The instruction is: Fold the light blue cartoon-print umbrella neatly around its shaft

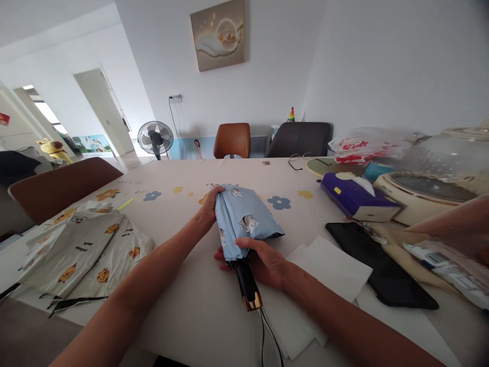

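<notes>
A folded light-blue umbrella (244,216) printed with white cartoon animals lies over the middle of the table, its loose cloth fanned to the right. Its black handle (247,285) points towards me, with a dark wrist strap hanging from the end. My left hand (211,204) grips the far left edge of the cloth, thumb on top. Near the handle, my right hand (263,260) is closed round the lower part of the folded cloth, thumb above and fingertips showing beneath on the left. A second umbrella (87,250), cream with orange cartoon figures, lies loosely spread at the left.
White paper sheets (328,265) and a black tablet-like slab (382,265) lie on the right. Behind them stand a purple tissue box (357,196), a plastic bag (374,145) and a large clear-lidded appliance (431,178). Eyeglasses (296,163) rest near the table's far edge.
</notes>
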Demonstrator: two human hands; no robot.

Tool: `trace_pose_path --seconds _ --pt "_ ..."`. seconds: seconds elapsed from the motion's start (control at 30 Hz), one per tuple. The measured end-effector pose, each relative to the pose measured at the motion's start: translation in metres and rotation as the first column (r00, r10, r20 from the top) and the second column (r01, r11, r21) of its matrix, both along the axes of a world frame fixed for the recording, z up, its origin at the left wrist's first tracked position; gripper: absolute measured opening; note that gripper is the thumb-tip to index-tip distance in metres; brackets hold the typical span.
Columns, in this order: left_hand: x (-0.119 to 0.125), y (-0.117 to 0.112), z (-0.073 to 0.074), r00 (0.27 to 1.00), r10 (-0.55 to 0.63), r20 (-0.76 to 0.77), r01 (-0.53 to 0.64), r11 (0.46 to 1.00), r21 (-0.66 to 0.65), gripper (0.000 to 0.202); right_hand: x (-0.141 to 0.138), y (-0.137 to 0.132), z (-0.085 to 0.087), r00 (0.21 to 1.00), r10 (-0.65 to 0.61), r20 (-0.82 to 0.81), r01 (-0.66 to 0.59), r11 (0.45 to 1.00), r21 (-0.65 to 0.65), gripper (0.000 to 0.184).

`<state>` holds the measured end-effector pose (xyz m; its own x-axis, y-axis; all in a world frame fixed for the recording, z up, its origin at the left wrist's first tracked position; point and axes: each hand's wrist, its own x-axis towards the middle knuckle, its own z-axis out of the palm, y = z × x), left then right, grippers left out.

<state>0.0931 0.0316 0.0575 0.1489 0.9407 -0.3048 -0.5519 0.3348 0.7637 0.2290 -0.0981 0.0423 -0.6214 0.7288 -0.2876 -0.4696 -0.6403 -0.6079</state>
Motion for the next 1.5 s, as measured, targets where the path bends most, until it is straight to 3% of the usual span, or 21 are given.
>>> trace_pose_path --seconds 0.3,0.47,0.57,0.67,0.77,0.87,0.97,1.1,1.2,1.3,1.5 --pt "0.006 -0.006 0.002 0.991 -0.108 0.075 0.101 0.991 0.089 0.024 -0.005 -0.006 0.004 0.989 0.062 0.135 -0.065 0.998 0.020 0.021" --pt "0.004 -0.003 -0.003 0.996 -0.070 0.057 0.065 0.995 0.074 0.022 -0.008 -0.005 -0.001 0.984 0.005 0.180 -0.005 1.000 -0.002 0.007" --pt "0.001 0.002 -0.011 0.988 -0.013 -0.154 0.029 0.995 0.101 0.023 -0.010 -0.004 -0.003 0.978 -0.014 0.208 0.012 1.000 0.010 0.009" --pt "-0.001 0.007 -0.015 0.878 0.188 -0.440 -0.095 0.970 0.225 0.022 -0.011 -0.002 -0.004 0.957 -0.054 0.284 0.054 0.999 0.007 0.014" --pt "0.002 0.006 -0.010 0.812 0.308 -0.496 -0.144 0.929 0.341 0.031 -0.013 -0.002 -0.002 0.945 -0.091 0.315 0.105 0.994 -0.026 0.014" --pt "0.015 -0.004 0.006 0.772 0.333 -0.541 0.022 0.837 0.547 0.029 -0.014 -0.002 -0.001 0.949 -0.099 0.298 0.116 0.993 -0.039 0.011" --pt "0.038 -0.019 0.023 0.768 0.214 -0.604 0.298 0.715 0.632 0.031 -0.014 -0.002 0.002 0.950 -0.115 0.291 0.135 0.990 -0.049 0.010" --pt "0.071 -0.025 0.036 0.696 -0.117 -0.708 0.611 0.614 0.500 0.038 -0.012 -0.003 0.004 0.955 -0.121 0.269 0.141 0.989 -0.055 0.010" --pt "0.087 -0.018 0.038 0.612 -0.287 -0.737 0.702 0.627 0.338 0.039 -0.011 -0.004 0.004 0.962 -0.114 0.248 0.132 0.990 -0.056 0.011" --pt "0.095 -0.010 0.040 0.587 -0.231 -0.776 0.703 0.621 0.346 0.037 -0.010 -0.004 0.004 0.964 -0.110 0.241 0.125 0.991 -0.050 0.010" --pt "0.081 -0.010 0.057 0.530 0.017 -0.848 0.738 0.484 0.470 0.034 -0.010 -0.003 0.004 0.966 -0.108 0.236 0.127 0.990 -0.066 0.009"
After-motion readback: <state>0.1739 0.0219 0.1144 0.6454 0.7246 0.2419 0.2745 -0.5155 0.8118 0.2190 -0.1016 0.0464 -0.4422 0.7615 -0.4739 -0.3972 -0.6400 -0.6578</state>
